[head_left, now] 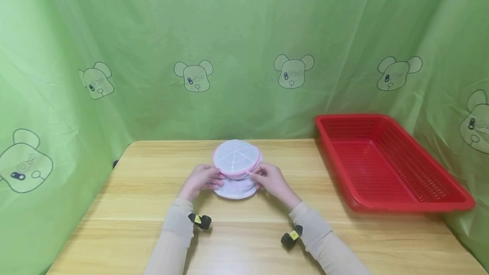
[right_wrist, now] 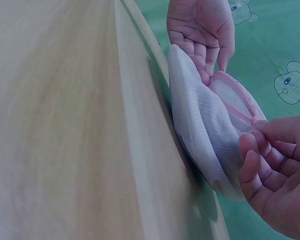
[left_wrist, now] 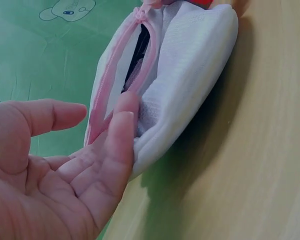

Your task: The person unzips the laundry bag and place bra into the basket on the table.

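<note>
A round white mesh laundry bag [head_left: 237, 156] with a pink zipper stands on the table, its top panel raised toward the back. My right hand [right_wrist: 280, 170] pinches the zipper pull between thumb and index finger at the right front of the seam. The zipper gapes part of the way, and something dark [left_wrist: 136, 57] shows inside; its kind is hard to tell. At the bag's left side, my left hand [left_wrist: 75, 175] rests its fairly straight fingers against the opening's edge, the thumb held apart from them.
A red plastic basket [head_left: 412, 206] with perforated walls stands on the right of the wooden table [head_left: 153, 173]. Green curtains [head_left: 237, 20] printed with bear heads enclose the back and both sides. Each wrist carries a small black camera [head_left: 205, 222].
</note>
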`<move>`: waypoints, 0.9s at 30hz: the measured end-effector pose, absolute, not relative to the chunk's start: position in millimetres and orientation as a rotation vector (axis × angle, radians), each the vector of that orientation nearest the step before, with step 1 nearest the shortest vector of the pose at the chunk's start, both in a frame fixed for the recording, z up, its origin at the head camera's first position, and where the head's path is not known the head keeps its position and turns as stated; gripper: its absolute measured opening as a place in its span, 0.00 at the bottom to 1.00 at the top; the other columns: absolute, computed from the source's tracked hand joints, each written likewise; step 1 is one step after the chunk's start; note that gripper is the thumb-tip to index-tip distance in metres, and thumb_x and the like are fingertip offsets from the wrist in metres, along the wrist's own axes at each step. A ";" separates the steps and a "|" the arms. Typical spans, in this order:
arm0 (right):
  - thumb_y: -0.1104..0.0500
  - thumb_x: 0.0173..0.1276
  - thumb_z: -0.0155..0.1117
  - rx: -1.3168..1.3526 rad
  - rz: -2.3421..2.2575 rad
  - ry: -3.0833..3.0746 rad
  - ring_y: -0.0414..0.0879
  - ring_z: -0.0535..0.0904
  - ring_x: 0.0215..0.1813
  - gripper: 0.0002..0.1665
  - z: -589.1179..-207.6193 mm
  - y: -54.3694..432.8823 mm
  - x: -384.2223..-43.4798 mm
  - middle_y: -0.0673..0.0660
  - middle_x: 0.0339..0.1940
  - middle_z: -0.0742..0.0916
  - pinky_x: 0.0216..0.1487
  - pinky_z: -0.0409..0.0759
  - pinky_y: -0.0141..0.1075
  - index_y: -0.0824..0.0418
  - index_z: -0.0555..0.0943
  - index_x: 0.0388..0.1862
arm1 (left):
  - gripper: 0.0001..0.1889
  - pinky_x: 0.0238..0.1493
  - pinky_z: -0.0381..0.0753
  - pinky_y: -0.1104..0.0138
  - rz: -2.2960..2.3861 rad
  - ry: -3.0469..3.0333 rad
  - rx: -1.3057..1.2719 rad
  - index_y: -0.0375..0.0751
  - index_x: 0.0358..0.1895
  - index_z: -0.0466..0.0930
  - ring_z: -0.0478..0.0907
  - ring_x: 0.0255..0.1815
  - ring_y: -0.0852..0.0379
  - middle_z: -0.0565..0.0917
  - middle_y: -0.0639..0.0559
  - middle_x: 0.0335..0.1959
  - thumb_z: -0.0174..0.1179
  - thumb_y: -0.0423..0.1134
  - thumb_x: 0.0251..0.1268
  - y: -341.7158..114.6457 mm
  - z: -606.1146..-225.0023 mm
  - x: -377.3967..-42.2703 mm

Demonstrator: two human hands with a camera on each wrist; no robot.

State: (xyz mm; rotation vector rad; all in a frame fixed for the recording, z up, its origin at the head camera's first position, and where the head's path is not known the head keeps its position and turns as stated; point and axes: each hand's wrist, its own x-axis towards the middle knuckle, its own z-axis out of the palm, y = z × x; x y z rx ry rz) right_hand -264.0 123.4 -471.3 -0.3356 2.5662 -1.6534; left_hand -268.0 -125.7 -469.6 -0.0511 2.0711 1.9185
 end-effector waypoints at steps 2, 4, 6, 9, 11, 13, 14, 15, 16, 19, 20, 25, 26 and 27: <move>0.62 0.63 0.68 -0.342 -1.653 2.563 0.45 0.77 0.23 0.06 -471.4 123.2 -263.9 0.56 0.21 0.82 0.26 0.84 0.42 0.63 0.80 0.32 | 0.18 0.38 0.88 0.66 1.918 2.059 -0.035 0.24 0.54 0.73 0.84 0.29 0.59 0.86 0.38 0.40 0.52 0.36 0.71 -125.0 -468.7 -267.9; 0.62 0.63 0.67 -0.352 -1.658 2.558 0.45 0.76 0.23 0.05 -471.9 122.8 -264.1 0.56 0.21 0.82 0.26 0.84 0.42 0.63 0.80 0.32 | 0.18 0.39 0.88 0.65 1.919 2.050 -0.018 0.24 0.55 0.72 0.85 0.30 0.58 0.86 0.36 0.42 0.51 0.36 0.71 -123.9 -468.2 -267.8; 0.62 0.63 0.67 -0.360 -1.659 2.557 0.44 0.76 0.22 0.05 -472.1 122.2 -264.3 0.55 0.21 0.81 0.25 0.84 0.42 0.63 0.80 0.32 | 0.18 0.41 0.88 0.64 1.923 2.040 -0.013 0.24 0.55 0.71 0.85 0.31 0.57 0.85 0.34 0.43 0.51 0.36 0.71 -122.1 -467.4 -267.6; 0.62 0.63 0.67 -0.369 -1.660 2.561 0.44 0.76 0.22 0.05 -472.7 121.4 -264.4 0.56 0.20 0.81 0.24 0.83 0.41 0.63 0.80 0.32 | 0.19 0.42 0.88 0.63 1.924 2.037 0.003 0.25 0.57 0.69 0.86 0.32 0.56 0.84 0.33 0.45 0.52 0.37 0.71 -118.7 -466.4 -267.4; 0.62 0.63 0.67 -0.369 -1.662 2.558 0.44 0.76 0.22 0.05 -472.4 120.8 -263.9 0.57 0.20 0.81 0.24 0.83 0.40 0.63 0.80 0.31 | 0.20 0.42 0.88 0.62 1.926 2.036 0.014 0.25 0.58 0.68 0.86 0.33 0.56 0.84 0.32 0.45 0.52 0.37 0.71 -116.0 -465.5 -266.8; 0.62 0.63 0.67 -0.366 -1.666 2.554 0.44 0.76 0.22 0.06 -472.1 120.3 -263.5 0.57 0.21 0.82 0.24 0.83 0.40 0.63 0.80 0.31 | 0.21 0.43 0.88 0.62 1.933 2.025 0.016 0.26 0.60 0.66 0.86 0.33 0.55 0.83 0.30 0.46 0.52 0.37 0.71 -113.4 -464.9 -266.3; 0.62 0.63 0.67 -0.368 -1.667 2.553 0.44 0.76 0.22 0.06 -471.8 120.0 -263.2 0.58 0.21 0.82 0.24 0.83 0.40 0.64 0.80 0.32 | 0.21 0.44 0.88 0.61 1.938 2.020 0.018 0.26 0.61 0.65 0.86 0.33 0.54 0.83 0.30 0.47 0.52 0.37 0.71 -112.2 -464.7 -265.8; 0.62 0.63 0.67 -0.366 -1.669 2.548 0.44 0.77 0.22 0.06 -471.5 119.7 -263.1 0.57 0.21 0.82 0.24 0.83 0.39 0.63 0.80 0.32 | 0.22 0.44 0.88 0.61 1.945 2.017 0.020 0.27 0.61 0.64 0.86 0.33 0.54 0.82 0.29 0.48 0.52 0.37 0.71 -111.1 -464.7 -265.4; 0.61 0.63 0.67 -0.362 -1.670 2.545 0.44 0.77 0.22 0.06 -471.4 119.4 -263.0 0.57 0.21 0.82 0.24 0.83 0.39 0.63 0.80 0.32 | 0.22 0.44 0.88 0.60 1.949 2.012 0.017 0.27 0.62 0.63 0.86 0.33 0.54 0.82 0.28 0.48 0.52 0.37 0.71 -110.1 -464.9 -265.2; 0.61 0.64 0.67 -0.364 -1.667 2.546 0.44 0.77 0.22 0.06 -471.6 119.0 -262.8 0.56 0.20 0.82 0.24 0.83 0.39 0.63 0.80 0.32 | 0.23 0.44 0.88 0.60 1.967 2.004 -0.002 0.29 0.63 0.62 0.86 0.32 0.54 0.81 0.27 0.49 0.53 0.38 0.71 -107.4 -465.8 -265.2; 0.61 0.64 0.67 -0.366 -1.665 2.546 0.45 0.77 0.22 0.06 -471.8 119.0 -262.5 0.56 0.20 0.82 0.24 0.83 0.39 0.63 0.81 0.32 | 0.23 0.44 0.88 0.60 1.971 2.009 -0.008 0.29 0.63 0.61 0.86 0.32 0.54 0.81 0.27 0.49 0.53 0.38 0.71 -106.7 -466.4 -265.3; 0.61 0.63 0.67 -0.369 -1.671 2.534 0.47 0.77 0.22 0.06 -472.3 119.5 -261.9 0.57 0.20 0.82 0.25 0.84 0.43 0.63 0.81 0.32 | 0.24 0.38 0.89 0.62 1.987 2.047 -0.060 0.31 0.63 0.61 0.84 0.30 0.55 0.83 0.30 0.46 0.53 0.40 0.71 -103.6 -468.2 -265.5; 0.61 0.63 0.67 -0.373 -1.671 2.534 0.47 0.77 0.22 0.06 -472.4 119.5 -261.8 0.57 0.20 0.82 0.25 0.84 0.43 0.63 0.81 0.33 | 0.24 0.37 0.88 0.63 1.989 2.056 -0.070 0.31 0.62 0.62 0.84 0.30 0.56 0.83 0.30 0.45 0.54 0.40 0.71 -103.1 -468.0 -265.2; 0.61 0.64 0.67 -0.375 -1.672 2.533 0.46 0.77 0.22 0.06 -472.4 119.6 -261.8 0.57 0.20 0.82 0.26 0.84 0.43 0.63 0.81 0.33 | 0.23 0.37 0.88 0.63 1.992 2.063 -0.079 0.31 0.62 0.62 0.84 0.29 0.56 0.83 0.31 0.45 0.54 0.41 0.71 -102.7 -467.9 -264.9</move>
